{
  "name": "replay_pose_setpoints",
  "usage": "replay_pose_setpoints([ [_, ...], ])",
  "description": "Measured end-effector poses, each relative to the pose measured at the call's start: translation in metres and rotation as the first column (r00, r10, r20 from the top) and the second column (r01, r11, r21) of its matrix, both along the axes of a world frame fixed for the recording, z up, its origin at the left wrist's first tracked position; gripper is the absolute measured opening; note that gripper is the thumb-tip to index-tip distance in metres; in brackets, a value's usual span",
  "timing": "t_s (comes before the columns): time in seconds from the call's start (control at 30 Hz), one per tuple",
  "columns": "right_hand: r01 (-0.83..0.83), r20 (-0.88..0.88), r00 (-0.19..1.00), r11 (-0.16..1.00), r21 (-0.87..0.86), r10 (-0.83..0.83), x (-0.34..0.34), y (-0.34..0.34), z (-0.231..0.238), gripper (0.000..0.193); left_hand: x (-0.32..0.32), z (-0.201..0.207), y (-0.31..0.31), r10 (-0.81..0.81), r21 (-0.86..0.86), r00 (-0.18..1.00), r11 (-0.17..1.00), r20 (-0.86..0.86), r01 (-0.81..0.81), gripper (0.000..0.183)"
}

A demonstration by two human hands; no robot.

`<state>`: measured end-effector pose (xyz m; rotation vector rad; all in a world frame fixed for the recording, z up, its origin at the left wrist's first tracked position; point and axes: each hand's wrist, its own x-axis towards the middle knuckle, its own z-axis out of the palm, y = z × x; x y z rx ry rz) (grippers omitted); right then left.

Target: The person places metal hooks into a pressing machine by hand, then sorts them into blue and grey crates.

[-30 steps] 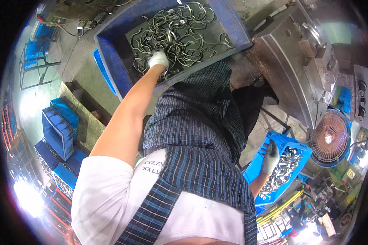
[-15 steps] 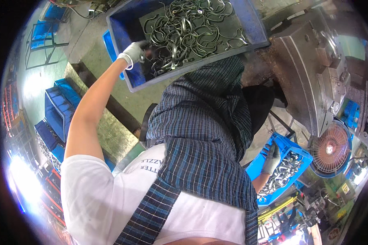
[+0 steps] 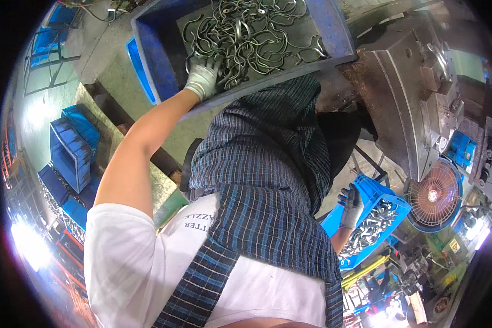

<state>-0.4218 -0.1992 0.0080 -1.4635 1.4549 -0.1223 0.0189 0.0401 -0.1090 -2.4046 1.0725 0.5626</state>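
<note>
My left hand (image 3: 203,79), in a white glove, reaches over the near wall of a dark blue bin (image 3: 161,68). Its spread fingers rest on the left edge of a tangled heap of curved metal pieces (image 3: 251,41), and nothing shows held in them. At the lower right, my right hand (image 3: 352,208) wears a grey glove with dark fingertips. It hovers by the left side of a bright blue crate (image 3: 397,198) filled with shiny bent metal parts (image 3: 369,232). Its fingers are apart and no part shows in them.
A heavy grey machine (image 3: 396,98) stands on the right. Below it, close to the crate, is a round caged fan (image 3: 433,195). Blue crates (image 3: 71,156) are stacked at the left, beside a long flat beam (image 3: 109,128). A metal frame (image 3: 52,60) stands far left.
My left hand has moved right from beside the bin's left wall onto the heap. My right hand has lifted slightly away from the crate's parts, its fingers spreading. The whole view shifted slightly.
</note>
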Motion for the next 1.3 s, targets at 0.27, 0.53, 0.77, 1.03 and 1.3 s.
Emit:
replay_pose_setpoints([
  [0.27, 0.010, 0.052, 0.999, 0.999, 0.046, -0.013, 0.008, 0.010, 0.001, 0.032, 0.017, -0.021, -0.026, 0.279, -0.180, 0.938, 0.931, -0.208, -0.317, 0.071],
  [0.53, 0.031, 0.120, 0.992, 0.997, 0.068, -0.039, 0.014, 0.010, -0.003, 0.030, 0.041, 0.004, -0.018, 0.333, -0.422, 0.744, 0.658, -0.579, -0.623, 0.031],
  [0.77, -0.272, 0.129, 0.941, 0.924, -0.270, 0.314, 0.118, -0.001, 0.018, 0.027, 0.048, 0.053, -0.022, -0.210, 0.122, -0.104, -0.074, -0.972, -0.990, 0.020],
  [1.03, -0.620, 0.085, 0.473, 0.400, -0.675, 0.877, 0.314, 0.069, 0.047, 0.030, 0.012, 0.107, -0.041, -0.399, 0.543, -0.420, -0.274, -0.815, -0.794, 0.018],
  [1.3, -0.689, 0.021, 0.375, 0.294, -0.662, 0.927, 0.366, 0.051, 0.018, 0.017, 0.000, 0.094, -0.038, -0.815, 0.711, -0.308, -0.171, -0.491, -0.682, 0.034],
])
